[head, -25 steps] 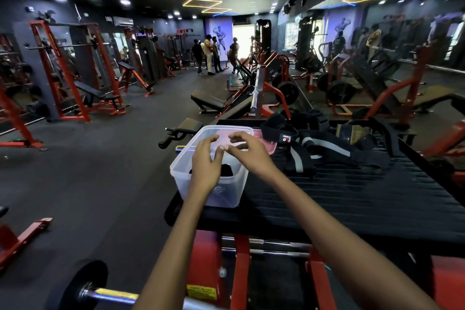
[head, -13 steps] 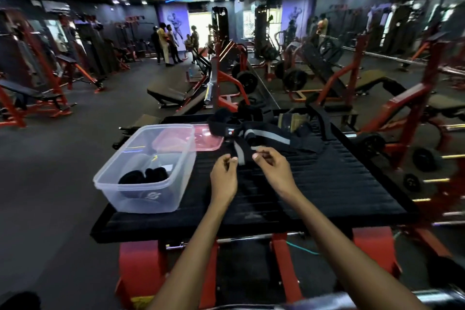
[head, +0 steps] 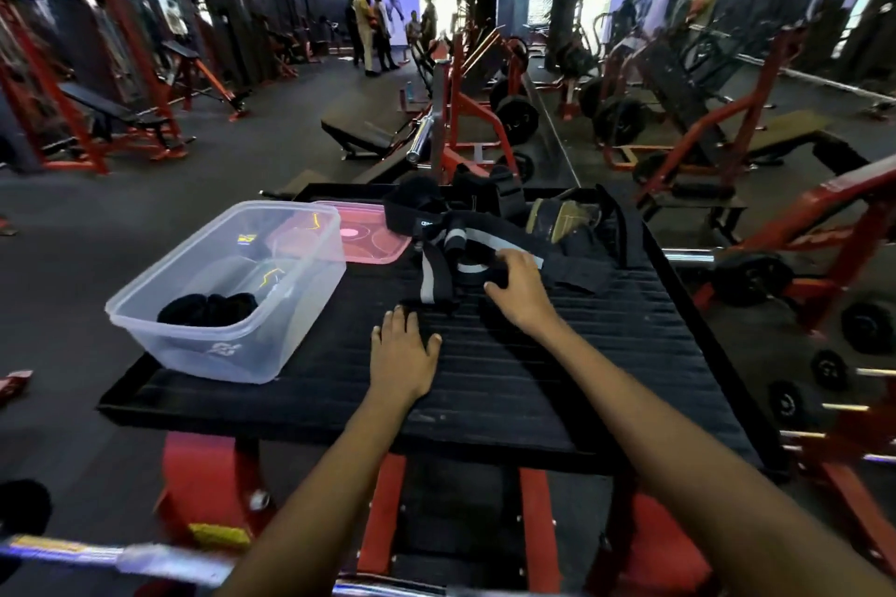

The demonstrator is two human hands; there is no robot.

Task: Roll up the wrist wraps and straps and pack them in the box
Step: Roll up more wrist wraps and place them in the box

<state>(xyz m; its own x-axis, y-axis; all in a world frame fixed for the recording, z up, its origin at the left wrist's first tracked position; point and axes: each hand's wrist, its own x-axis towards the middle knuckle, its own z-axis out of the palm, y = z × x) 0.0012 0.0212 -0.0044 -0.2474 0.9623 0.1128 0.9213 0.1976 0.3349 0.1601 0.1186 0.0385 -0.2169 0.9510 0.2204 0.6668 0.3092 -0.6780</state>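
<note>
On the ribbed black rubber platform (head: 509, 383), the left hand (head: 402, 354) lies flat, fingers straight, holding nothing. At its one o'clock the right hand (head: 519, 288) rests curled fingers on the tangled black wrist wraps with grey stripes (head: 456, 252); whether it grips them I cannot tell. At ten o'clock stands the clear plastic box (head: 228, 349), rolled black wraps (head: 208, 308) inside, with a pink lid (head: 368, 233) behind it.

Clear box (head: 228, 349) holds black rolls (head: 208, 308); unrolled black-grey wraps (head: 465, 247) heaped beside.

Bare forearms, no sleeves, unadorned hands
</note>
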